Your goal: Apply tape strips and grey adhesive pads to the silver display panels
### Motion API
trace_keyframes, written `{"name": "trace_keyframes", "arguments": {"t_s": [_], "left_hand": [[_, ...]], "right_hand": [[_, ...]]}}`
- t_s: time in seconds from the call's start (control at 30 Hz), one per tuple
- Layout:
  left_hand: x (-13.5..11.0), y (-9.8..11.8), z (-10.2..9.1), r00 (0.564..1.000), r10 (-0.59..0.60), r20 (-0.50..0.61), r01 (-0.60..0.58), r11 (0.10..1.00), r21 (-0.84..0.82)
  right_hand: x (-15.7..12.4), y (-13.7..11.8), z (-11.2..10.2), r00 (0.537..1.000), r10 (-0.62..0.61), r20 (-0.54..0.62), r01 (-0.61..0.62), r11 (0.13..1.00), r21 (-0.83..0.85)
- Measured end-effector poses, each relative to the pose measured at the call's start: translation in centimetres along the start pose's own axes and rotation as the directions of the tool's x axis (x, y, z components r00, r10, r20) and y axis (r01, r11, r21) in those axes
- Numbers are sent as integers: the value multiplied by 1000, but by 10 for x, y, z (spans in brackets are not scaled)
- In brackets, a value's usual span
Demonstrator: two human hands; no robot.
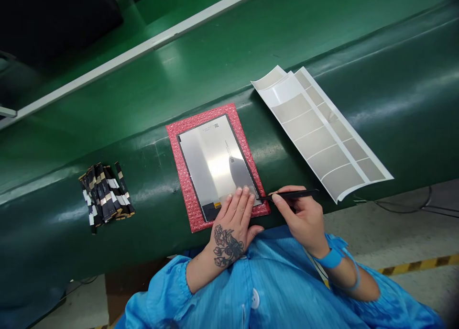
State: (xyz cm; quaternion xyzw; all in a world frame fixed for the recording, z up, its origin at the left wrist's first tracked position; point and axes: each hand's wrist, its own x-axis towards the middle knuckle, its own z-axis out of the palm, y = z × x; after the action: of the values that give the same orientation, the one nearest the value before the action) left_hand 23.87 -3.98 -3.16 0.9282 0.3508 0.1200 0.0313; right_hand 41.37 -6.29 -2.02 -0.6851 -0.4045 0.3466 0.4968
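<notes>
Right now, pinching black tweezers (292,193) in the right hand (304,216), fingers closed around the shaft, tip aimed leftward at the lower right corner of the display panel (217,164). Pressing flat with the left hand (233,219), fingers spread open and laid on the panel's lower edge, gripping nothing, just steadying. Lying back side up near the centre of the frame on a red bubble-wrap pad (186,183), with a small orange connector patch showing by the lower edge, just left of the fingers. Resting all of it on a green conveyor belt (107,104) that fills most of the view. Waiting to the upper right: a sheet of grey rectangular stickers (319,133) on white backing, most spots apparently filled, the topmost ones looking bare and curled. Sitting at the left of the frame, well apart: a stack of small black-and-white flex strips (105,192). Judging from this: probably early to midway on this panel, tweezer tip working at the corner, no grey sticker visible on the panel's back, strips untouched beside it. Cannot tell whether anything tiny sits in the tweezer tip.
</notes>
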Motion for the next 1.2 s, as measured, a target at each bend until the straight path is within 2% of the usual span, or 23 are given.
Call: {"name": "trace_keyframes", "arguments": {"t_s": [0.1, 0.27, 0.37, 0.5, 0.57, 0.67, 0.77, 0.87, 0.93, 1.03, 1.2], "left_hand": [[-3, 0, 0, 999, 6, 35, -6, 1000, -6], [4, 3, -1, 1000, -19, -24, 20, 1000, 15], [10, 4, 1, 998, -44, -39, 44, 999, 10], [6, 3, 0, 1000, -5, -10, 4, 997, -72], [-2, 1, -3, 998, 41, -40, -47, 989, -143], [-19, -5, -8, 993, 74, -96, -89, 981, -169], [-29, -18, -15, 997, -9, -72, 2, 995, -102], [-29, -37, -20, 993, -118, -17, 117, 993, -23], [-28, -46, -22, 988, -155, 11, 155, 988, 3], [-28, -52, -22, 988, -155, 18, 155, 988, 12], [-35, -48, -21, 992, -129, 10, 129, 992, 5]], "right_hand": [[-3, 5, 0, 999, 38, -37, -35, 996, 79], [-11, 13, 2, 994, -82, -76, 87, 994, 67], [-12, 14, 2, 991, -34, -131, 64, 970, 234], [-8, 5, 5, 983, 22, -182, 56, 909, 413], [-6, -6, 12, 989, 61, -133, 14, 866, 500], [-4, -23, 29, 990, 121, 76, -143, 788, 599], [-2, -28, 47, 953, 167, 253, -289, 753, 591], [1, -24, 54, 946, 203, 252, -315, 760, 568], [2, -21, 54, 951, 205, 232, -302, 776, 553], [3, -19, 52, 958, 181, 224, -274, 807, 523], [1, -19, 53, 961, 167, 220, -256, 835, 486]]}}
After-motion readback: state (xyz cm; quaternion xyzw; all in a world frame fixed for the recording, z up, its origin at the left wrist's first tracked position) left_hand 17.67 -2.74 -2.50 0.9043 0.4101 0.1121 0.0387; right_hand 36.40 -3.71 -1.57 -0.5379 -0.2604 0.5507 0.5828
